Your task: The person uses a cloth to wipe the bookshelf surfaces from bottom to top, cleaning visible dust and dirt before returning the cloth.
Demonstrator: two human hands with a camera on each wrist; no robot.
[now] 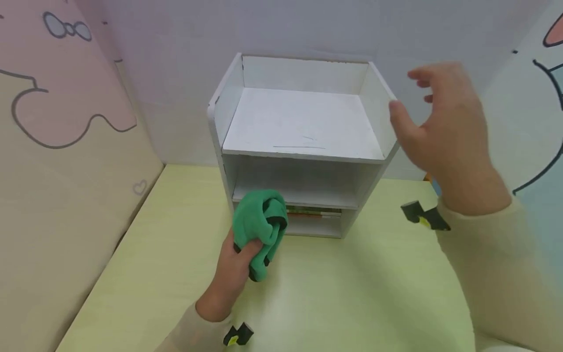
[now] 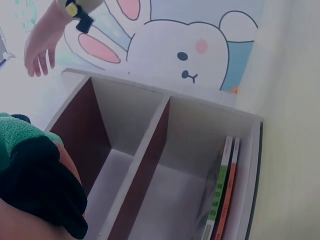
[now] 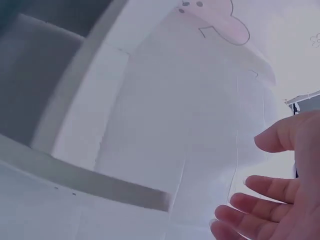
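- Right now the left hand (image 1: 235, 274) grips a bunched green cloth (image 1: 259, 225), fingers curled round its lower part; a dark edge of the cloth shows at the bottom.
- Cloth sits just in front of the white shelf unit (image 1: 299, 146), by the left end of its middle shelf, held off the yellow-green table (image 1: 352, 303). Can't tell if it touches the unit's front edge.
- Right hand (image 1: 444, 132) is spread, fingers relaxed, nothing in it. It hovers beside the unit's upper right wall, close to the rim; contact not clear (blurred).
- Beyond the cloth, lower compartment: thin books (image 1: 314, 213) lie flat, w/ green and orange spines.
- Top tray, above and behind the cloth, looks bare and white, w/ a faint line mark near the front.
- Progress, my read: wiping looks barely begun or only partly done. Cloth is ready at the unit's front, not pressed on any surface. Can't judge which shelves are done; top, middle and lower probably left.
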